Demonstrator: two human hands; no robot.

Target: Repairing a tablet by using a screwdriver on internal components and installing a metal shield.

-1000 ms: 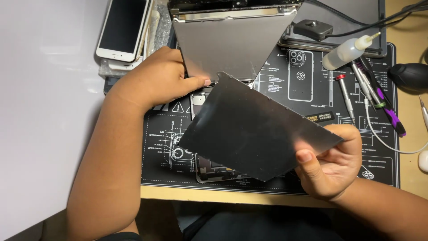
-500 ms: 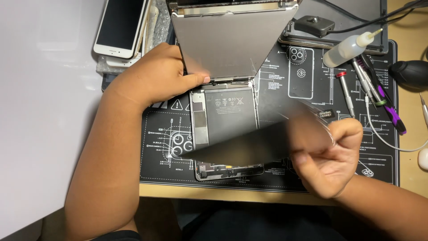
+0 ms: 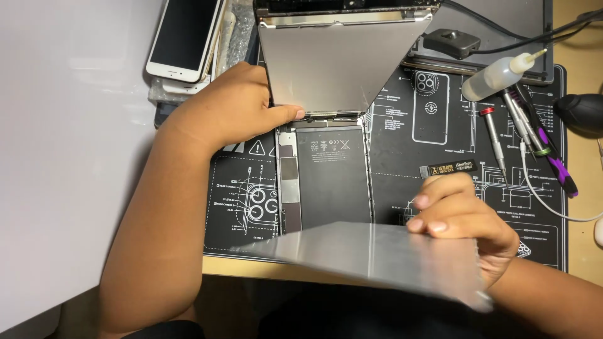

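A thin grey metal sheet (image 3: 383, 257) is held in the grip of the right hand (image 3: 461, 223), whose fingers (image 3: 433, 213) are closed over its right part; the sheet is tilted nearly flat and is blurred, so its near edge cannot be made out sharply; it hangs over the near edge of the black repair mat (image 3: 402, 150), in front of the opened tablet body (image 3: 326, 176). The tablet body lies on the mat with a dark battery (image 3: 333, 169) exposed in its middle; its lifted screen panel (image 3: 339, 63) is propped up behind it, grey back showing. The left hand (image 3: 232, 110) is pressed against the left lower corner of that panel, fingers closed together, thumb tip touching the panel's bottom edge. Left of the panel, behind the left hand, a stack of white phones (image 3: 185, 44) is seen. Right of the panel, on the mat, a clear squeeze bottle (image 3: 499, 75) lies on its side; just beside it several screwdrivers (image 3: 527, 132) are laid out, one with a purple handle; a white cable (image 3: 553, 204) runs past them on the desk (image 3: 581, 207).
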